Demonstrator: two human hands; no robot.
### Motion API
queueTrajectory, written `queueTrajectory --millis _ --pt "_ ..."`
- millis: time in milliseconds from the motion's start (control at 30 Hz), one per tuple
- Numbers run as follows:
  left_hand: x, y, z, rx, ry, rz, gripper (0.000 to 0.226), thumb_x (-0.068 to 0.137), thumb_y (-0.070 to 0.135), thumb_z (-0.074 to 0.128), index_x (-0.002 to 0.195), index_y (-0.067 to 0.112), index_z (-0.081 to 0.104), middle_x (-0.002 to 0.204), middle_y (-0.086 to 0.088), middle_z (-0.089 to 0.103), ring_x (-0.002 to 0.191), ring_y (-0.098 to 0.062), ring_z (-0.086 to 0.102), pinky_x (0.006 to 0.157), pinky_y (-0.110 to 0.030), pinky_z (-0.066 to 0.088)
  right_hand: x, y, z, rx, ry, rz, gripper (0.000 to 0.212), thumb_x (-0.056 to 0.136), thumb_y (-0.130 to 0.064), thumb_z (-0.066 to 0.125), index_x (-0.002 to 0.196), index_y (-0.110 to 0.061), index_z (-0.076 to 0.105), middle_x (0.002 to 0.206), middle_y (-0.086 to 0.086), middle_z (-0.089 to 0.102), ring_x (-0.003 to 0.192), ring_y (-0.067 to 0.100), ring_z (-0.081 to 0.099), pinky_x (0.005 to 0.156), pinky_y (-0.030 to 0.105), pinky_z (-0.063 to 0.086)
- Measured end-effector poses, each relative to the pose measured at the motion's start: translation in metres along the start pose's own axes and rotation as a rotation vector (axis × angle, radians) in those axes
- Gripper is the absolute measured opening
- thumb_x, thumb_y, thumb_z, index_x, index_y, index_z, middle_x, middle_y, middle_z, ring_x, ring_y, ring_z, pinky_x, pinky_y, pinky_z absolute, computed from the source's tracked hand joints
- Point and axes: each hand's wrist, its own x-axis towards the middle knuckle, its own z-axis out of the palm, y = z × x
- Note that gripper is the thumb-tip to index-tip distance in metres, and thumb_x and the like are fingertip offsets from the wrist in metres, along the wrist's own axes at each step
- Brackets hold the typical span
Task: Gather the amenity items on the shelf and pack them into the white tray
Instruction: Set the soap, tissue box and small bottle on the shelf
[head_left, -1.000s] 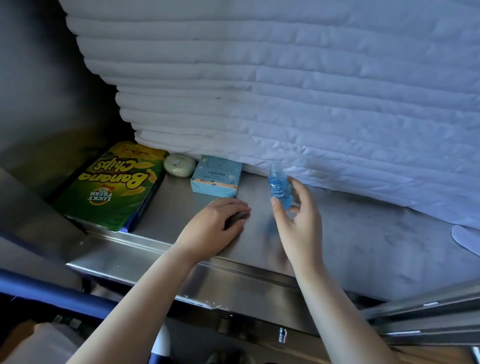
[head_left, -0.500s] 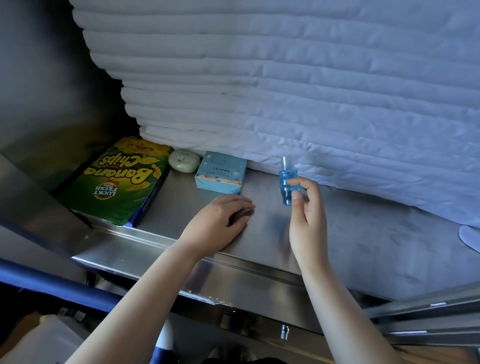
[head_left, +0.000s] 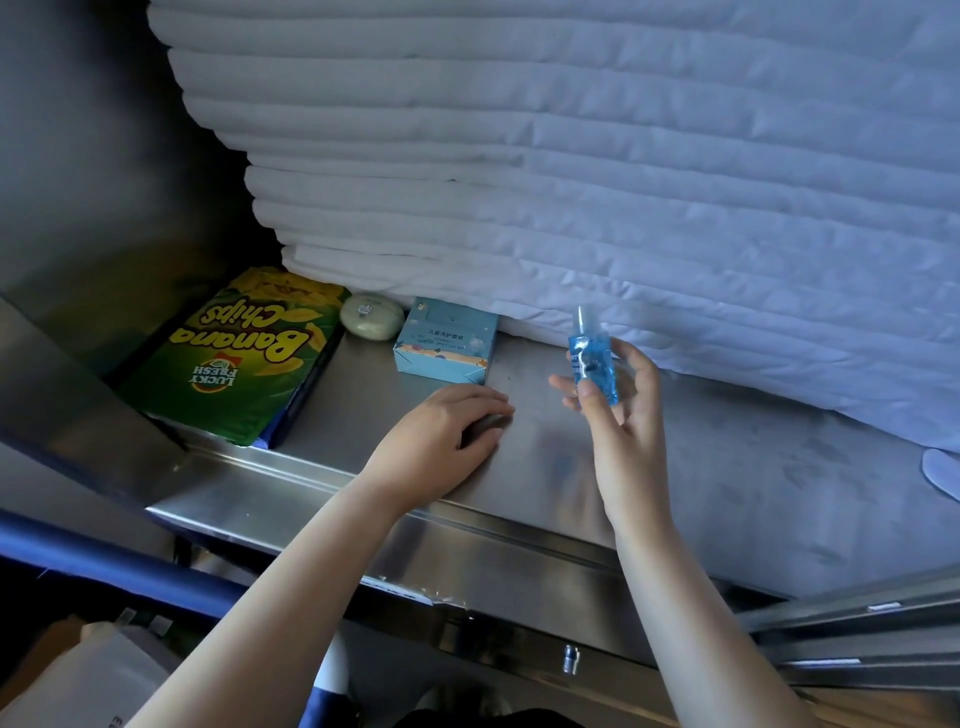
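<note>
My right hand holds a small clear blue bottle upright above the steel shelf, pinched between thumb and fingers. Palm down near the shelf's front edge rests my left hand, fingers slightly bent; I cannot tell whether the dark patch under the fingertips is a shadow or an object. Just beyond that hand stands a light blue amenity box. A pale oval soap lies to the left of the box. No white tray is clearly in view.
A green banana chips bag lies at the shelf's left end. A tall stack of folded white linens fills the back of the shelf. A white object shows partly at the lower left, below the shelf.
My right hand has turned the blue bottle upright and shifted it slightly right. My left hand has stayed on the shelf.
</note>
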Motion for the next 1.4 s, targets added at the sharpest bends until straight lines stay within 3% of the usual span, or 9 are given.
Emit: queueTrajectory --millis 267,500,633,733,833,1000,1133,1300,1400 --pt "0.000 0.000 0.000 0.004 -0.011 -0.003 0.028 0.089 0.023 0.060 0.116 0.022 0.065 0.123 0.009 0.058 0.114 -0.005 0.048 0.094 -0.006 0.029 0.001 0.000 -0.002 -0.036 -0.038 -0.003 0.032 0.091 -0.019 0.044 0.121 -0.026 0.050 0.109 0.001 0.065 0.078 0.016 0.065 0.076 0.022 0.048" --pt "0.000 -0.002 0.001 0.007 -0.012 -0.003 0.027 0.089 0.024 0.060 0.116 0.023 0.065 0.123 0.010 0.058 0.112 -0.002 0.046 0.091 0.001 0.024 0.001 0.000 -0.002 -0.040 0.010 -0.001 0.032 0.086 -0.021 0.061 0.116 -0.020 0.051 0.105 0.002 0.068 0.078 0.013 0.064 0.076 0.025 0.052" --pt "0.000 -0.002 0.002 0.009 -0.011 0.002 0.027 0.089 0.024 0.060 0.115 0.022 0.065 0.123 0.009 0.058 0.113 -0.005 0.049 0.094 -0.008 0.029 0.000 0.000 -0.003 -0.037 -0.011 0.007 0.025 0.089 -0.021 0.058 0.113 -0.016 0.052 0.106 0.001 0.071 0.092 0.016 0.066 0.084 0.023 0.050" --pt "0.000 -0.003 0.002 0.007 -0.010 0.002 0.027 0.089 0.025 0.059 0.115 0.023 0.065 0.123 0.009 0.059 0.114 -0.006 0.049 0.096 -0.013 0.033 -0.001 0.001 -0.003 -0.082 -0.025 0.016 0.021 0.090 -0.027 0.057 0.111 -0.024 0.056 0.110 -0.002 0.069 0.106 0.014 0.063 0.090 0.025 0.048" --pt "0.001 -0.002 0.002 0.006 -0.016 0.003 0.027 0.090 0.024 0.058 0.115 0.022 0.065 0.123 0.009 0.059 0.115 -0.007 0.049 0.098 -0.016 0.034 0.000 0.002 -0.004 -0.176 0.013 0.008 0.021 0.086 -0.040 0.058 0.106 -0.034 0.059 0.103 -0.011 0.066 0.095 0.006 0.060 0.082 0.019 0.043" --pt "0.001 -0.001 0.000 -0.004 -0.017 0.012 0.025 0.092 0.021 0.055 0.114 0.019 0.066 0.122 0.007 0.059 0.115 -0.008 0.049 0.098 -0.015 0.033 0.000 0.004 -0.006 -0.295 0.066 -0.044 0.012 0.083 -0.047 0.058 0.094 -0.046 0.062 0.096 0.000 0.059 0.085 0.014 0.055 0.077 0.033 0.042" --pt "0.000 0.000 0.000 -0.010 -0.014 0.009 0.025 0.091 0.020 0.057 0.114 0.019 0.066 0.122 0.006 0.059 0.114 -0.008 0.050 0.097 -0.013 0.032 -0.001 0.007 -0.004 -0.258 0.083 -0.012 0.019 0.082 -0.042 0.062 0.100 -0.037 0.063 0.096 -0.004 0.064 0.083 0.010 0.059 0.076 0.027 0.045" --pt "0.000 -0.001 0.000 -0.013 -0.018 0.005 0.026 0.090 0.017 0.056 0.114 0.019 0.066 0.123 0.006 0.059 0.115 -0.008 0.049 0.097 -0.014 0.032 0.001 0.008 -0.005 -0.277 0.093 0.015 0.032 0.082 -0.031 0.066 0.113 -0.024 0.062 0.109 -0.007 0.067 0.103 0.013 0.060 0.092 0.031 0.046" --pt "0.000 0.000 0.000 -0.018 -0.016 0.007 0.026 0.090 0.017 0.057 0.114 0.019 0.067 0.123 0.006 0.059 0.115 -0.009 0.050 0.098 -0.016 0.034 0.004 0.010 -0.004 -0.374 0.119 0.002 0.035 0.079 -0.032 0.069 0.113 -0.025 0.063 0.110 -0.014 0.066 0.103 0.004 0.058 0.087 0.016 0.041"
